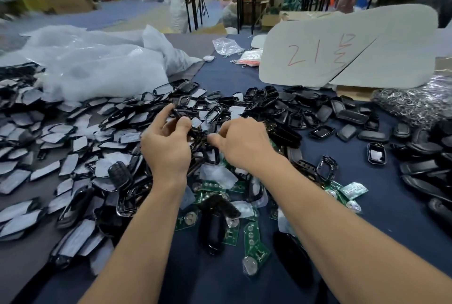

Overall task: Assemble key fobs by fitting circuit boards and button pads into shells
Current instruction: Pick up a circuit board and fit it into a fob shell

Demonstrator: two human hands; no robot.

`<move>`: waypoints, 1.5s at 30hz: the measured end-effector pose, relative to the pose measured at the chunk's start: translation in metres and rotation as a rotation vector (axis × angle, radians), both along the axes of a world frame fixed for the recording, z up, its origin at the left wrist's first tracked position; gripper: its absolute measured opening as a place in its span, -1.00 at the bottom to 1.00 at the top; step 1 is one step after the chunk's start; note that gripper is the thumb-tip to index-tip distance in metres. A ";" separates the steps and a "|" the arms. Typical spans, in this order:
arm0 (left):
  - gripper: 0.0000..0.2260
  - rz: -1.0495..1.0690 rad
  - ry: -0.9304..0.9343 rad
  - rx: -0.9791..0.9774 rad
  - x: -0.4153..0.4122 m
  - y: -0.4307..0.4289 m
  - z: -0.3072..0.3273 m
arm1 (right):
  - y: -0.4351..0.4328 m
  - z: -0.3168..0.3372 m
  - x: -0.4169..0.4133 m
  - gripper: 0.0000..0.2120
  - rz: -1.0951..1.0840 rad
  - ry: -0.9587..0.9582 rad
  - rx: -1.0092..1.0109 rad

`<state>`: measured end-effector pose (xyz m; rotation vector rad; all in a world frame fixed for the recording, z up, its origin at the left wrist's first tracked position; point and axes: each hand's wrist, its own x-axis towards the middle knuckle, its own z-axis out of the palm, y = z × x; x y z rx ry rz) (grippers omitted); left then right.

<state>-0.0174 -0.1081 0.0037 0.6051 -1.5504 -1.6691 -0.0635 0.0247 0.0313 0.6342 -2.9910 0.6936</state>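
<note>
Mid-worktop, the left grip (pixel 166 147) and right grip (pixel 242 144) pinch a black shell (pixel 195 133) between them over heaped shells (pixel 305 108); green circuit boards (pixel 252 232) lie nearer the near edge.

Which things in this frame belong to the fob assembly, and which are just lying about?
Job: black plastic shell frame pinched in left hand; heaped black plastic shells; green circuit boards with coin cells.
Lying about: crumpled clear plastic bags; grey card with red writing; orange-and-white packet.
</note>
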 end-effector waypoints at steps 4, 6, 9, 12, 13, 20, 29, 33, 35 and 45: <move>-0.63 0.109 0.013 0.025 -0.001 -0.002 0.000 | -0.015 -0.010 0.008 -0.68 0.112 0.040 0.132; -0.64 0.134 0.024 0.050 0.000 -0.004 0.001 | -0.008 -0.008 0.007 -0.85 0.122 0.008 0.070; -0.69 0.128 0.051 0.159 0.001 -0.011 0.002 | 0.012 0.002 -0.002 -0.92 0.079 0.079 0.174; -0.71 0.146 0.055 0.225 -0.001 -0.015 0.003 | 0.026 0.013 -0.011 -0.86 -0.036 0.157 0.301; -0.71 0.154 0.059 0.234 -0.001 -0.015 0.004 | 0.027 0.015 -0.012 -0.78 -0.069 0.160 0.291; -0.65 0.184 0.108 0.267 0.002 -0.020 0.008 | -0.008 0.014 -0.007 -0.65 0.035 -0.017 -0.093; -0.68 0.219 0.127 0.291 0.000 -0.026 0.007 | -0.071 -0.004 -0.035 -0.65 0.119 0.017 -0.110; -0.67 0.227 0.123 0.298 0.000 -0.028 0.004 | -0.087 -0.009 -0.042 -0.62 0.275 -0.019 -0.035; -0.67 0.222 0.119 0.304 -0.001 -0.028 0.004 | -0.080 -0.016 -0.050 -0.65 0.249 0.091 0.057; -0.72 0.190 0.118 0.307 -0.001 -0.023 0.004 | -0.053 -0.026 -0.067 -0.56 0.114 0.170 0.037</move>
